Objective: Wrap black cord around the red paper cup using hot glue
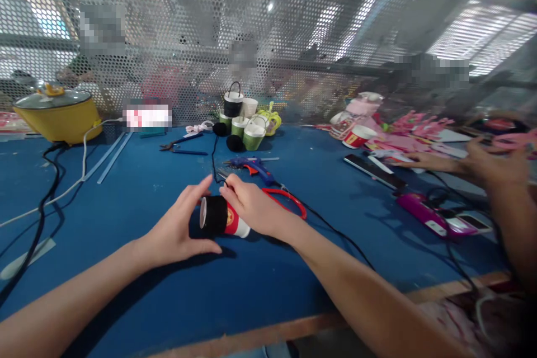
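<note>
A paper cup (pixel 216 215) lies on its side on the blue table, its left part wrapped in black and its right part red and white. My left hand (pixel 180 226) is spread at the cup's left end, thumb and fingers apart, holding nothing. Over the cup's right part is my right hand (pixel 249 201), its fingers bent round scissors (pixel 223 174) whose metal part shows by the fingertips. A black cord runs from near that hand up to a dark ball (pixel 219 128). Just behind lies a blue glue gun (pixel 255 168).
Small green and white cups (pixel 254 135) stand at the back beside pliers (pixel 168 146). A yellow pot (pixel 61 114) is at the far left, with cables near it. On the right are a purple tool (pixel 434 215), pink pieces and another person's hands (pixel 495 165).
</note>
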Motion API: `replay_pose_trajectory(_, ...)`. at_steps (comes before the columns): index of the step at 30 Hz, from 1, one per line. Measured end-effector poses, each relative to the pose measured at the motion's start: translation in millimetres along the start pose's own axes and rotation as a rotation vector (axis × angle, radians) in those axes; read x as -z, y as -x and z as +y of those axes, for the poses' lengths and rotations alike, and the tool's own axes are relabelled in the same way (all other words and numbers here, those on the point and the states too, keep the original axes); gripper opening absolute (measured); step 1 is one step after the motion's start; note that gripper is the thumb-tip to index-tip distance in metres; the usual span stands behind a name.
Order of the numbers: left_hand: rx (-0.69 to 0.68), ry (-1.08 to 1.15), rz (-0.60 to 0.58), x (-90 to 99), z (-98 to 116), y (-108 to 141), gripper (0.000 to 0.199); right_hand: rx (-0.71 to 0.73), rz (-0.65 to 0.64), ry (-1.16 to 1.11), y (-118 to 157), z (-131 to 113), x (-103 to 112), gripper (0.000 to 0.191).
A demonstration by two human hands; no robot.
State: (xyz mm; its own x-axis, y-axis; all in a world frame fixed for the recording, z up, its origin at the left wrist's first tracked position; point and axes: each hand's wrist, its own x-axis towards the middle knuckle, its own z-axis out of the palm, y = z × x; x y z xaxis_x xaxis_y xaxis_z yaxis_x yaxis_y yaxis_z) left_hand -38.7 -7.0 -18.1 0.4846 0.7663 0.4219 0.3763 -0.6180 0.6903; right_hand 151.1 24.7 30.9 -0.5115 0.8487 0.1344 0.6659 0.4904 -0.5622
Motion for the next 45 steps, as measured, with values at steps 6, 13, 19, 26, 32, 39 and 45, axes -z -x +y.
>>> replay_pose_trajectory(6, 0.431, 0.464, 0.011, -2.8, 2.7, -5.1, 0.078, 0.029, 0.045, 0.134, 5.8, -11.8, -7.7, 0.018)
replay_pose_trajectory(13, 0.399, 0.428, 0.044, -2.2, 3.9, -5.9, 0.070, 0.078, 0.074, -0.073, 4.3, -8.4, -4.9, 0.012)
replay_pose_trajectory(19, 0.372, 0.433, 0.024, -2.0, 2.4, -5.5, 0.072, 0.101, 0.092, -0.188, 1.2, -4.3, -5.6, 0.013)
replay_pose_trajectory(26, 0.417, 0.417, 0.003, -0.5, 4.2, -6.9, 0.069, 0.119, 0.154, -0.228, -0.5, -2.9, -11.0, 0.015)
replay_pose_trajectory(32, 0.409, 0.433, 0.003, -0.1, 2.1, -9.7, 0.069, 0.120, 0.196, -0.183, -4.8, -0.7, -19.5, 0.018)
replay_pose_trajectory(39, 0.394, 0.402, -0.023, -1.1, 3.0, -8.9, 0.056, 0.139, 0.248, -0.151, -6.2, -1.2, -23.6, 0.018)
replay_pose_trajectory(45, 0.426, 0.261, 0.005, -0.6, 8.9, -11.2, 0.055, 0.124, 0.258, -0.125, -6.4, -3.6, -24.0, 0.018)
